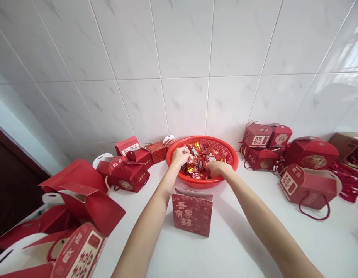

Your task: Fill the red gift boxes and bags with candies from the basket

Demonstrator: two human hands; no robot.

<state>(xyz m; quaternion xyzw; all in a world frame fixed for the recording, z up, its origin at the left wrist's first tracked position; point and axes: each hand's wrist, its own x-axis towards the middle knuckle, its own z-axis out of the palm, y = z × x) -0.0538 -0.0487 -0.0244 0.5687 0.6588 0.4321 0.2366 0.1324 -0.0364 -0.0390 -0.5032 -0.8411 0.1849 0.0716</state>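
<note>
A red plastic basket (231, 148) with perforated sides stands against the wall, filled with small wrapped candies (197, 164) in red and gold. My left hand (181, 156) is over its left part, fingers curled in a pinch at a candy wrapper. Over the right part, my right hand (218, 169) reaches down into the candies; its fingertips are hidden among them. Between my forearms, in front of the basket, an upright red gift box (192, 214) with pale Chinese characters has its top open. What lies inside it cannot be seen.
Several red gift boxes (131, 175) line the left side, with larger open ones (89, 204) nearer me. More boxes are stacked at the right (261, 141), with a handled box (310, 187) in front. A cardboard carton (348, 144) stands far right on the white table (233, 247).
</note>
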